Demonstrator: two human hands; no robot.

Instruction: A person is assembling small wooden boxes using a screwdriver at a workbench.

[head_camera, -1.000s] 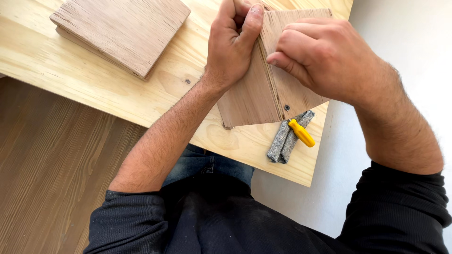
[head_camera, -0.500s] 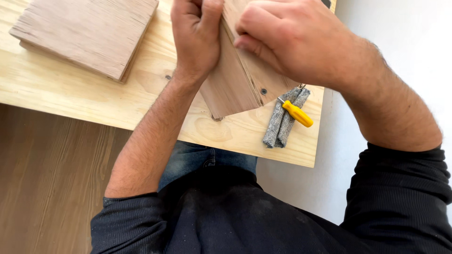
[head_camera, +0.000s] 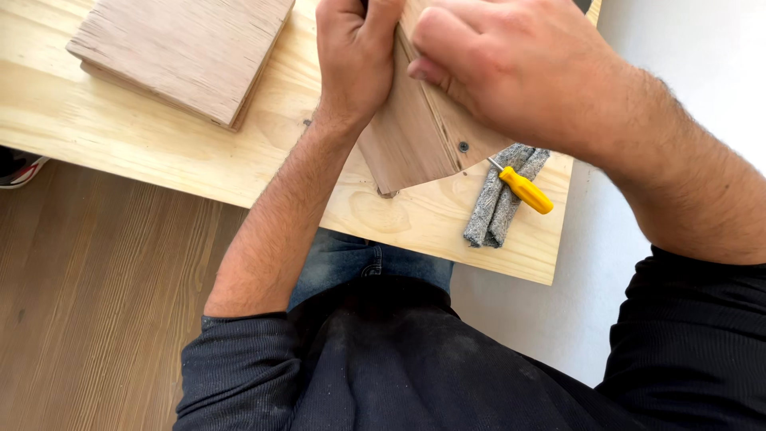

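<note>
both hands, left hand (head_camera: 355, 60) and right hand (head_camera: 511, 68), gripping the wooden piece (head_camera: 415, 140) on the bench (head_camera: 144, 148), beside yellow screwdriver (head_camera: 523, 189).

Both hands (head_camera: 447, 72) now nearer frame's top.

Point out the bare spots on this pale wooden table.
Bare pale wooden table runs along the near edge, below the stack of brown wooden boards. Crowded at right: both hands grip joined brown panels, beside a yellow-handled screwdriver on grey cloth.
</note>
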